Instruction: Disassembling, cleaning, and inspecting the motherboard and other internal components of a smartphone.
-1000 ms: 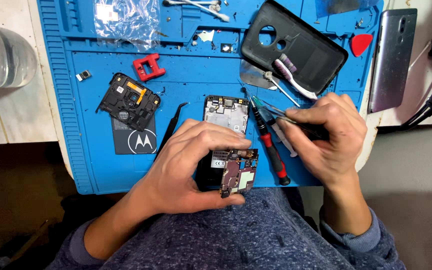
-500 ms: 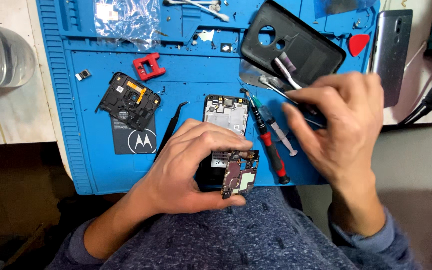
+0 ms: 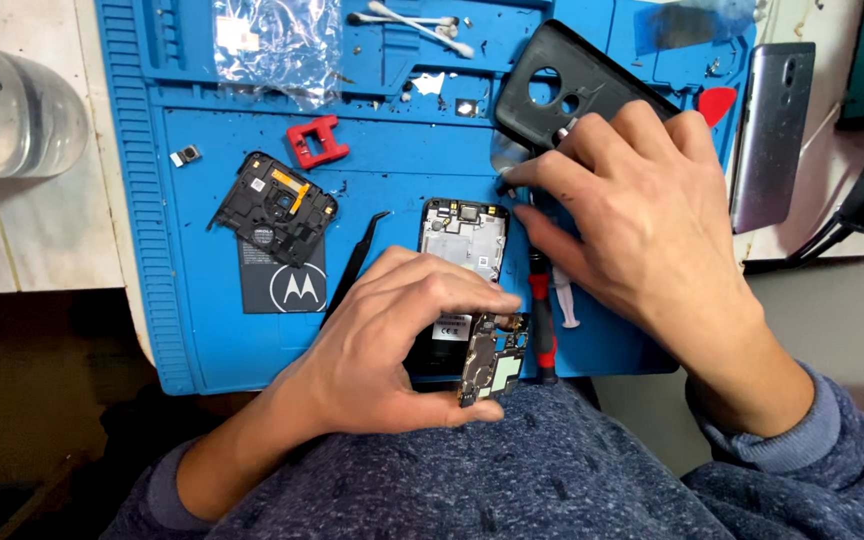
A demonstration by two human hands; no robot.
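Circuit board (image 3: 493, 357) (flat, green) pinched in left hand (image 3: 392, 345); right hand (image 3: 632, 215) over blue ribbed mat (image 3: 202, 340).

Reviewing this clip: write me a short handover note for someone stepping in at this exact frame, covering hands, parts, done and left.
Left hand: pinches the small green-and-black circuit board at the near edge of the blue ribbed work mat.
Right hand: over the tools by the black plastic phone back cover, fingertips on a thin tool; its grip is not clear.
Parts: opened phone frame mid-mat, red-and-black screwdriver beside it, black tweezers to the left, black camera-housing piece, red plastic bracket.
Done: phone opened, board out.
Left: board and covers are still off the frame.
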